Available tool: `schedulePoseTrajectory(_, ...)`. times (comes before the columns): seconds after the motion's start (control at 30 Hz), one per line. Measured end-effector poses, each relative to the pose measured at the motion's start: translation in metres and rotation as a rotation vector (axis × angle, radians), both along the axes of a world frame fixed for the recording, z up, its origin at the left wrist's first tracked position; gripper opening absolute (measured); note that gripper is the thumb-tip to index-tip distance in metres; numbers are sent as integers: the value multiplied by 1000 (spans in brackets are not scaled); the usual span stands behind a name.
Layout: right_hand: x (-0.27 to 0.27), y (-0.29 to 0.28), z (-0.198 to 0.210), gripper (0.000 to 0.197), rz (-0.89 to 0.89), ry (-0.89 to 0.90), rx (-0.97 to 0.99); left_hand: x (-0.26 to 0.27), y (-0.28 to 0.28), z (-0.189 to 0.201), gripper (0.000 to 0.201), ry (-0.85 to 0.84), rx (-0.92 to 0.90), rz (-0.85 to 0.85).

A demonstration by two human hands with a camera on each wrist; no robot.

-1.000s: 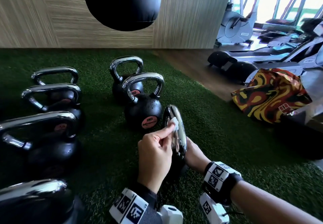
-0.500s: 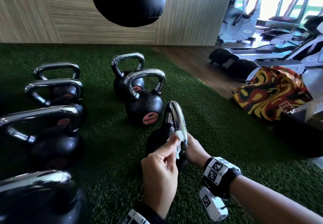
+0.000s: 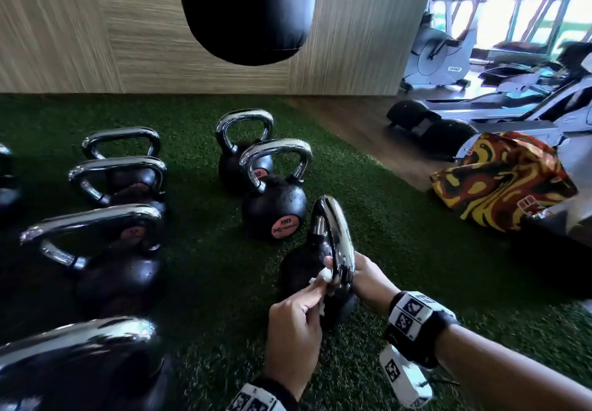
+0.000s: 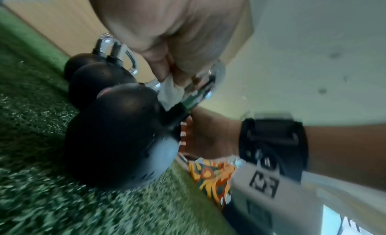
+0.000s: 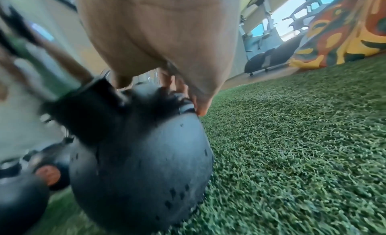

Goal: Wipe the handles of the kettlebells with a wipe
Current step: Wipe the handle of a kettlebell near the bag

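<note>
Compared with one second ago, we see that the wipe (image 3: 324, 275) has come down the chrome handle (image 3: 336, 237): it was near the top of the loop, and now it sits low on the near side, close to where the handle joins the black ball; the view has also turned a little, so one more kettlebell shows at the far left edge. Our left hand (image 3: 296, 333) pinches the small white crumpled wipe between curled fingers and presses it against the metal; our right hand (image 3: 368, 277) is curled around the lower part of the same handle from the other side and holds the kettlebell (image 3: 301, 269) tilted on the green turf (image 3: 400, 250). In the left wrist view the wipe (image 4: 169, 91) looks soft and folded against the smooth, mirror-like steel; in the right wrist view the ball (image 5: 142, 169) is matte black, rounded, with small chips in its coating. Two other kettlebells (image 3: 272, 212) stand upright just behind it, with a pink round label on the nearer one, and more stand in a row to the left (image 3: 118, 256); a black punching bag (image 3: 246, 9) hangs above, and a bag with a red and yellow swirled pattern (image 3: 503, 183) lies to the right, at the turf's edge.
</note>
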State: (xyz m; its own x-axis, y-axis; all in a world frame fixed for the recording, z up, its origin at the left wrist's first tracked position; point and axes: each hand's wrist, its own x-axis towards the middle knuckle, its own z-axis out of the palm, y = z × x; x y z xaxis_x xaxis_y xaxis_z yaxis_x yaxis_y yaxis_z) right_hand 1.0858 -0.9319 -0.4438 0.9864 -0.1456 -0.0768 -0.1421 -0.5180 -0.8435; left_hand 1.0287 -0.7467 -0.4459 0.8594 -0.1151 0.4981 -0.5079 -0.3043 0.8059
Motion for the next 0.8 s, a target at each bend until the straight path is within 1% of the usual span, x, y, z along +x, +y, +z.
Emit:
schedulePoseTrajectory(0.03,3,-7,1,25,-35,2,18,3,4,5,23,74,-48,-16)
schedulePoseTrajectory(0.1,7,-21,8,31,-155,-44,63,9,11,18,20,276,-187,-52)
schedulePoseTrajectory(0.13,5,-22,22,29,-221,-91,84,12,14,25,21,365,-277,-65)
schedulePoseTrajectory(0.17,0,-21,39,21,-260,-154,87,16,16,32,23,438,-381,-75)
schedulePoseTrajectory(0.2,-6,-18,56,16,-269,-233,54,20,18,39,26,503,-499,-87)
schedulePoseTrajectory(0.27,-21,-8,92,22,-203,-429,-41,28,20,57,30,624,-741,-141)
schedulePoseTrajectory(0.3,-30,-1,109,27,-124,-520,-80,31,22,67,31,668,-844,-180)
schedulePoseTrajectory(0.33,-36,7,123,34,-24,-576,-119,34,23,76,32,696,-922,-219)
schedulePoseTrajectory(0.37,-42,16,134,43,87,-586,-154,36,24,83,32,710,-972,-259)
schedulePoseTrajectory(0.43,-49,28,143,56,268,-564,-210,37,24,96,35,720,-1001,-349)
schedulePoseTrajectory(0.47,-50,33,145,59,307,-566,-222,36,24,100,37,716,-999,-387)
schedulePoseTrajectory(0.5,-52,35,146,59,311,-582,-225,36,23,102,38,714,-997,-406)
schedulePoseTrajectory(0.53,-53,38,148,57,284,-601,-222,36,22,104,37,716,-1004,-416)
schedulePoseTrajectory(0.6,-54,38,149,51,209,-602,-211,35,20,105,28,718,-999,-412)
schedulePoseTrajectory(0.67,-55,34,149,44,167,-556,-189,33,17,104,23,692,-910,-392)
schedulePoseTrajectory(0.7,-56,31,149,40,154,-532,-167,31,15,105,24,680,-855,-378)
schedulePoseTrajectory(0.77,-55,27,146,35,114,-506,-127,30,13,104,35,671,-735,-342)
schedulePoseTrajectory(0.8,-52,25,143,33,92,-494,-109,31,13,102,37,659,-668,-316)
